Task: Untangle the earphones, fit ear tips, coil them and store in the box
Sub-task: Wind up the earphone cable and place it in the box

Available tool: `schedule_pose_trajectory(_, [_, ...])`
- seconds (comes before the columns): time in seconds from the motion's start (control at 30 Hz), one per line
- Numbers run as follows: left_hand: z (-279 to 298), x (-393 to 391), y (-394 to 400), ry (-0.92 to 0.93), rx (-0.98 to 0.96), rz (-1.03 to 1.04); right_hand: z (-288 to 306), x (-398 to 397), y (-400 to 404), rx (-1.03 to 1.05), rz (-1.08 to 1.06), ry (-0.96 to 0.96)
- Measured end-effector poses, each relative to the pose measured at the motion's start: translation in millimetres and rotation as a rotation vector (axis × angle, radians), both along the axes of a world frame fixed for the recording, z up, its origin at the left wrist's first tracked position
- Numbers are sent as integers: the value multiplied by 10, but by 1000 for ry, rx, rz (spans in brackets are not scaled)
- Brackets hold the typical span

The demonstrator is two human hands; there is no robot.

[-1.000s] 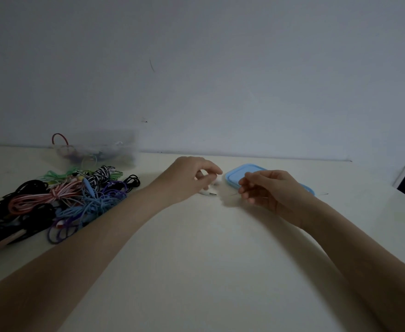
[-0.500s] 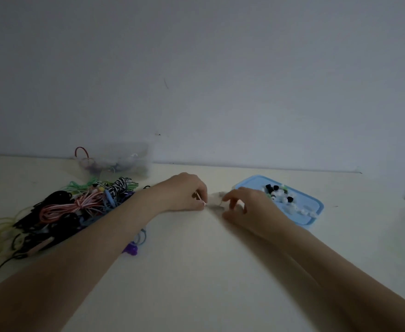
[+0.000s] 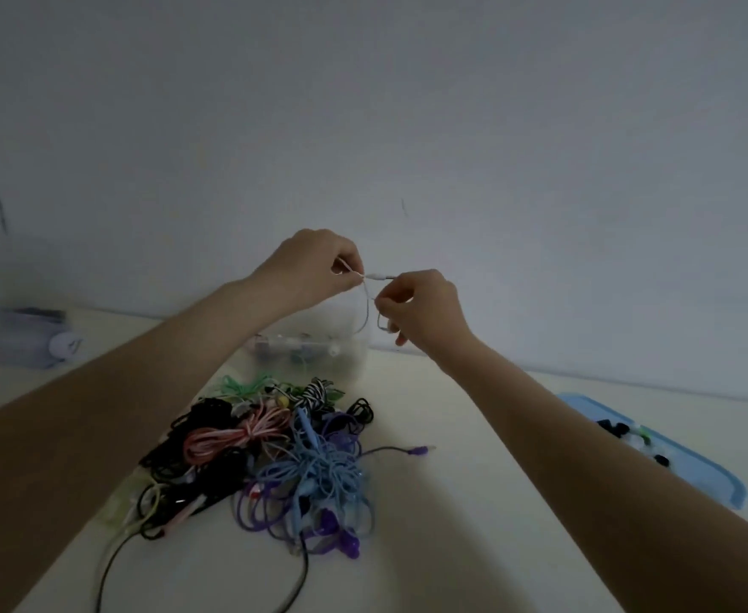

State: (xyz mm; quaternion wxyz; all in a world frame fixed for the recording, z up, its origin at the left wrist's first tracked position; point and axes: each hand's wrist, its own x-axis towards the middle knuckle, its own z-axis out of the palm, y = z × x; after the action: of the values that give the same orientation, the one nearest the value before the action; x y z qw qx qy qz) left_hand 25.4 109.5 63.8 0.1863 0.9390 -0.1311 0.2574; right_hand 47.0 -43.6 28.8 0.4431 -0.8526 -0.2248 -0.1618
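Note:
Both hands are raised above the clear plastic box at the back of the table. My left hand pinches the white earphone cable near its plug. My right hand pinches the same white cable, which hangs in a short loop between the two hands. A tangled pile of earphones in black, pink, blue, purple, green and striped colours lies on the table below my forearms. A blue lid at the right holds several small black, white and green ear tips.
The cream table meets a plain grey wall behind the box. A pale blue-grey packet lies at the far left by the wall. A black cable trails from the pile toward the near edge.
Both hands have lifted off the table with the white earphone and moved left and back, above the clear box. The view has swung left, so the pile sits centre and the blue lid at right.

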Motion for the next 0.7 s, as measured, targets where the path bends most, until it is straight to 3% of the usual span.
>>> schedule_pose_trajectory(0.23, [-318, 419, 421, 24, -47, 261, -179, 456, 581, 42, -8, 75])
schedule_pose_trajectory(0.4, [-515, 619, 568, 173, 11, 393, -271, 659, 656, -163, 1, 102])
schedule_pose_trajectory(0.57, [-571, 671, 529, 539, 183, 203, -247, 622, 582, -109, 105, 69])
schedule_pose_trajectory(0.7, [-431, 564, 532, 444, 113, 168, -197, 468, 439, -254, 193, -94])
